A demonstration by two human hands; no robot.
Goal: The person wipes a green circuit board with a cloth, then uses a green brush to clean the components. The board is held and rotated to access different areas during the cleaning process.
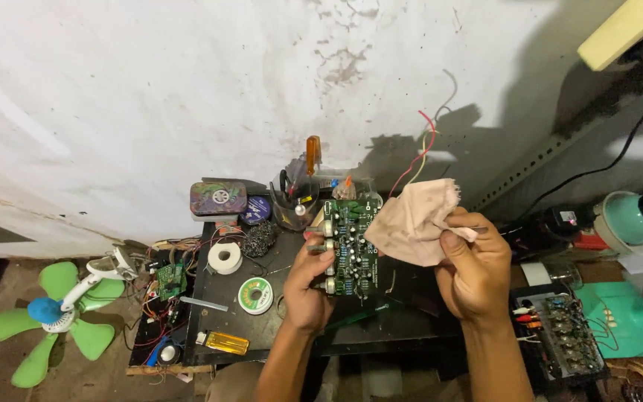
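Note:
My left hand (pixel 308 284) grips the left edge of a green circuit board (pixel 351 244) that carries several knobs and small parts, holding it upright above the dark worktable (pixel 225 316). My right hand (pixel 474 269) pinches a crumpled pale pink cloth (pixel 413 223) against the board's right side. Red and yellow wires (pixel 420 152) rise from behind the board.
On the table lie a white tape roll (pixel 225 257), a green solder spool (pixel 255 295), a yellow lighter (pixel 225 342), a tin (pixel 219 199) and an orange-handled screwdriver (pixel 312 153). A green fan (pixel 53 316) lies at left. Another board with knobs (pixel 563 335) sits at right.

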